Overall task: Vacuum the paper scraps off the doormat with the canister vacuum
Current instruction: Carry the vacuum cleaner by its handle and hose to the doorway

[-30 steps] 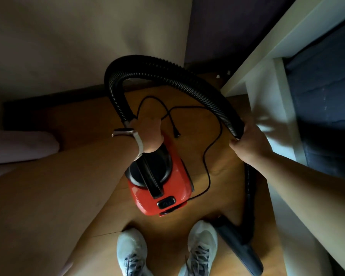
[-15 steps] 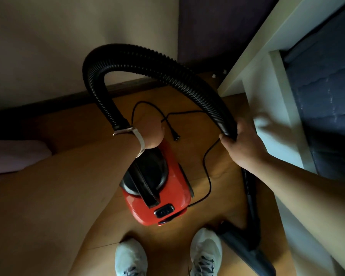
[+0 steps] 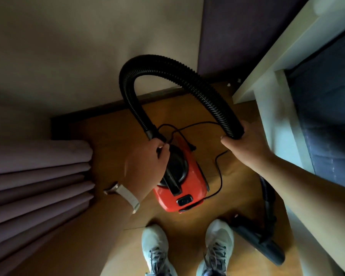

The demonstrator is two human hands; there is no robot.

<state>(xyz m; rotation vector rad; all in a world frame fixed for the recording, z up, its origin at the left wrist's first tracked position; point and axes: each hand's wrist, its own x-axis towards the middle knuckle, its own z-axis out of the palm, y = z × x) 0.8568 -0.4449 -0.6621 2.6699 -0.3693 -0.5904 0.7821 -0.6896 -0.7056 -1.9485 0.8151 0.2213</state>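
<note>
Since a second ago our left grip [image 3: 145,164] has drawn back along the canister vacuum [image 3: 189,188]. It was laid over the front of the machine; now we see the back of the hand, with fingers curled round the hose cuff [image 3: 150,133] where it meets the black lid. The right grip [image 3: 245,144] has stayed clenched round the hose [image 3: 167,64] at the far end of its arch. The arch now stands taller and narrower against the wall, and a pleated curtain [image 3: 38,176] has come into view on the left as our head turned.

From the head camera, the red canister sits on the wooden floor [image 3: 112,136] just ahead of our shoes [image 3: 155,248], with its switch [image 3: 184,201] facing us. The power cord [image 3: 219,170] loops loosely over the boards, and its plug [image 3: 192,147] lies beside the canister, apparently not in any socket. Below the right grip the wand [image 3: 267,196] runs down to the floor nozzle [image 3: 261,244], which rests on the floor beside our right shoe, close to the white furniture [image 3: 267,76].

Neither the doormat nor the paper scraps are in view. We judge that we are still setting up and seating the hose, so carrying the machine to the mat and powering it all lie ahead. The slack cord near our feet could snag when we move.
</note>
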